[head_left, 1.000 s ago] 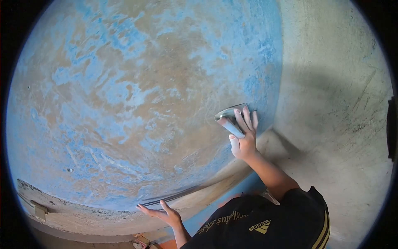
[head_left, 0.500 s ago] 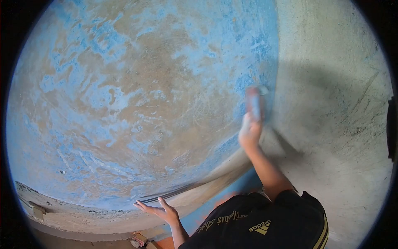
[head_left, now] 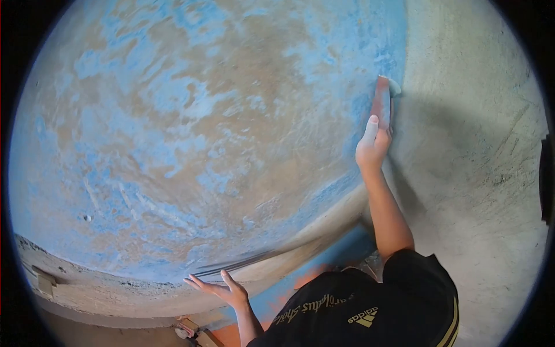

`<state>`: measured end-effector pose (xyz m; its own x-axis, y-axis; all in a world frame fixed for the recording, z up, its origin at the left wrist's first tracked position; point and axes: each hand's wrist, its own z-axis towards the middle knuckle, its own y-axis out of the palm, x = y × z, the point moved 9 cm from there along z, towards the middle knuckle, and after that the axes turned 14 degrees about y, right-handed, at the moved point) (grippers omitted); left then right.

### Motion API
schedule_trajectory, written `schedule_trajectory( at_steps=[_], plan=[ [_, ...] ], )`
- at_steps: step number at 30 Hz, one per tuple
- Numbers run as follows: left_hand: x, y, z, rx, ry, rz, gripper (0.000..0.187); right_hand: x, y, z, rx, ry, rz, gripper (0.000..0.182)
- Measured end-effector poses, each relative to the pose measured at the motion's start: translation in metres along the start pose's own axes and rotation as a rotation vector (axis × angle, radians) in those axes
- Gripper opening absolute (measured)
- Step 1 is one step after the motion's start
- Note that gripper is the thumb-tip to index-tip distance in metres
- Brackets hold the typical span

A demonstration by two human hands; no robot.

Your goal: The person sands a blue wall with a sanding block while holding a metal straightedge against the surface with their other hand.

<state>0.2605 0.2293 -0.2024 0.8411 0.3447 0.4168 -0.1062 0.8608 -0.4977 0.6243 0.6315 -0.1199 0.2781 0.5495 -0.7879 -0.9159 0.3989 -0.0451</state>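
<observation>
My right hand [head_left: 374, 146] is stretched up along the corner where the patchy blue wall [head_left: 191, 127] meets the bare grey wall [head_left: 474, 144], fingers closed around a folded piece of sandpaper [head_left: 382, 99] pressed flat against the blue paint at its right edge. The thumb lies along the paper, seemingly to bear it into the surface. My left hand [head_left: 222, 289] is open and holds nothing, fingers spread and resting against the lower wall just above the concrete ledge [head_left: 115, 298], apparently as a brace while I lean in. My black shirt [head_left: 370, 309] fills the lower frame.
</observation>
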Motion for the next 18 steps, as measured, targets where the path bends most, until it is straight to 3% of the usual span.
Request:
schedule_trajectory(
  at_steps=[2,3,6,8,9,12,13,15,18],
  plan=[
    [-0.007,-0.008,0.0,0.016,-0.004,0.007,0.089,-0.063,0.001,-0.024,0.127,-0.172,-0.064,0.043],
    [-0.013,-0.014,0.001,0.02,0.0,0.015,0.088,-0.087,0.015,-0.05,0.047,-0.321,-0.087,0.043],
    [-0.034,-0.026,0.005,0.037,0.028,0.002,0.087,-0.111,0.034,-0.075,-0.073,-0.388,-0.216,0.044],
    [-0.05,-0.039,0.01,0.042,0.036,0.012,0.086,-0.036,0.048,-0.076,0.028,0.021,0.096,0.043],
    [-0.059,-0.046,0.013,0.054,0.036,0.015,0.086,-0.034,0.056,-0.083,0.066,0.142,0.142,0.041],
    [-0.089,-0.074,0.02,0.065,0.012,0.035,0.087,-0.165,0.071,-0.139,0.042,-0.262,0.177,0.038],
    [-0.101,-0.082,0.021,0.076,0.009,0.044,0.087,-0.194,0.083,-0.168,-0.094,-0.469,0.065,0.038],
    [-0.127,-0.097,0.021,0.092,0.0,0.056,0.087,-0.211,0.1,-0.187,-0.111,-0.666,-0.15,0.042],
    [-0.159,-0.116,0.018,0.086,-0.037,0.105,0.088,-0.186,0.102,-0.165,0.187,-0.218,0.224,0.038]
  ],
)
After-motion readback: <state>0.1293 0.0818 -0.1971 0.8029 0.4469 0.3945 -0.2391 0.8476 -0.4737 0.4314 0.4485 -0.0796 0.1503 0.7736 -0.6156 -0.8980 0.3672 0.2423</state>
